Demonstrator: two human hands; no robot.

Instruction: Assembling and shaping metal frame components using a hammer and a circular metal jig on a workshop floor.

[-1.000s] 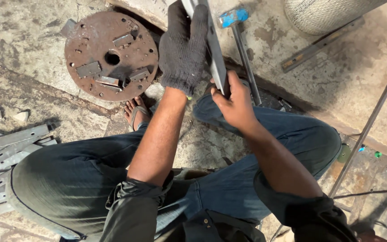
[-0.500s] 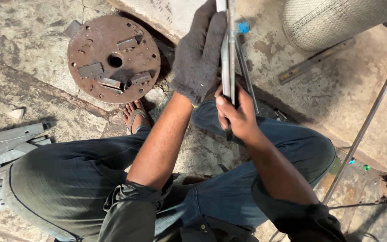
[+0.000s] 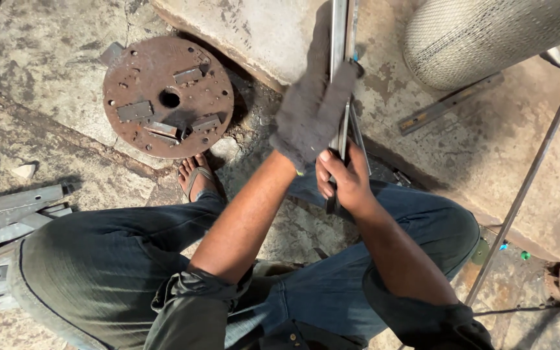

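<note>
Between my knees, over the cracked concrete floor [image 3: 46,39], I hold a long grey steel strip [image 3: 339,39] that runs straight up past the top of the view. My left hand [image 3: 312,110], in a dark grey knitted glove, is wrapped around the strip, its fingers [image 3: 345,81] curled tight over the metal. My bare right hand [image 3: 345,181] sits just below the glove and touches it, fingers [image 3: 326,170] pressed closed around the strip's lower end, thumb on the near side. A short dark tip of the strip shows under that hand, above my right thigh.

I am squatting in blue jeans [image 3: 131,259]. My sandalled foot [image 3: 196,175] rests on the floor near the left knee. Just beyond the foot lies a round rusty steel disc [image 3: 168,97] with a centre hole and small flat pieces fixed to its face; it lies against the edge of a raised concrete slab [image 3: 474,149]. On the slab, well apart from my hands, lies a narrow flat metal bar [image 3: 450,104], and at the slab's far right corner stands a pale mesh-covered cylinder [image 3: 494,32]. A thin steel rod [image 3: 526,181] slants across the right side. At the floor's left edge lies a stack of grey angle-iron lengths [image 3: 8,220], with two small stone chips [image 3: 1,167] beyond them.
</note>
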